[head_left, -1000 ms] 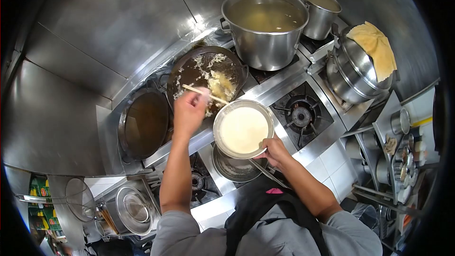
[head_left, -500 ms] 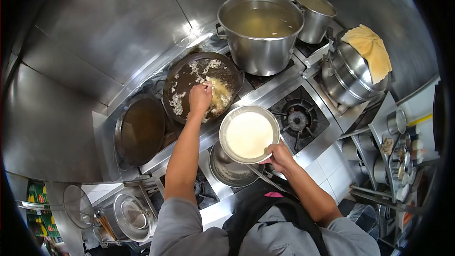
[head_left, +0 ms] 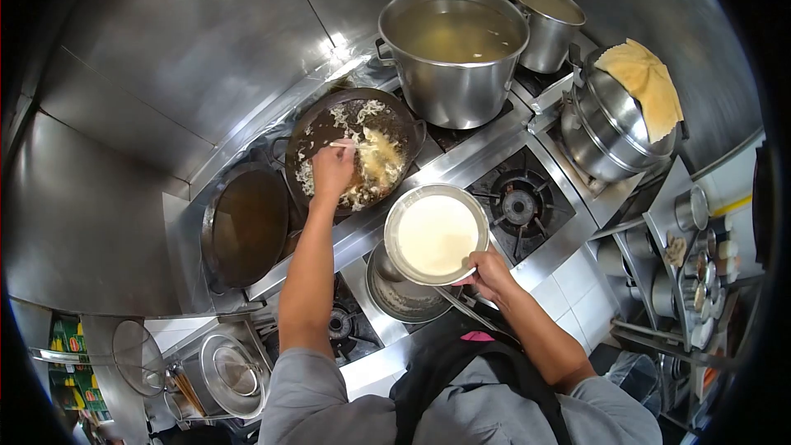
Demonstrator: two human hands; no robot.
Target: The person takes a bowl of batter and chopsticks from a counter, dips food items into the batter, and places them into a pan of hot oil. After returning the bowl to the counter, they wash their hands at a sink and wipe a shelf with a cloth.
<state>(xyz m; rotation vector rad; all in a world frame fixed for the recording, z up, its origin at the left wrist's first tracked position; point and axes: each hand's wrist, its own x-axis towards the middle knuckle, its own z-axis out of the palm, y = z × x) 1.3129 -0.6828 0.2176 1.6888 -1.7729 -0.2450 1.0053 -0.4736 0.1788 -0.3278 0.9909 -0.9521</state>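
Note:
Over the wok, my left hand is closed, with a small pale bit at its fingertips that I cannot make out. Beneath and around the hand, whitish scraps float in the dark oil. A larger yellow-gold, foamy mass of batter lies just right of the fingers. My right hand grips the rim of a metal bowl, holding it nearly level in front of the wok. Smooth cream-coloured batter fills much of that bowl.
Left of the wok sits another wok of dark liquid. A large stockpot, a smaller pot and a lidded pot under a yellow cloth stand behind and right. A bare burner and a pan are nearby.
My left hand has shifted left over the wok, away from the golden batter, which shows more fully. The bowl in my right hand has barely moved.

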